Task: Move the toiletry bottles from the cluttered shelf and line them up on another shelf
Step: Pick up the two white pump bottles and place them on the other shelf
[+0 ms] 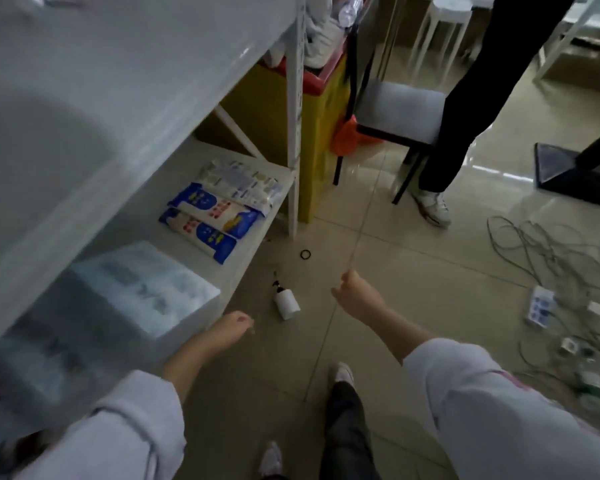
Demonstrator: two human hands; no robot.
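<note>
- A white pump bottle (286, 302) with a black pump head lies on its side on the tiled floor (413, 271), just off the front edge of the white shelf unit's lowest shelf (243, 251).
- The left hand (231, 328), near the bottle, hangs above the floor with loosely curled fingers, holding nothing.
- The right hand (355, 295), on the bottle's far side from the shelf, has curled fingers; I cannot tell whether it holds anything.
- Blue-and-white packets (208, 221) lie on that shelf, behind the bottle.
</note>
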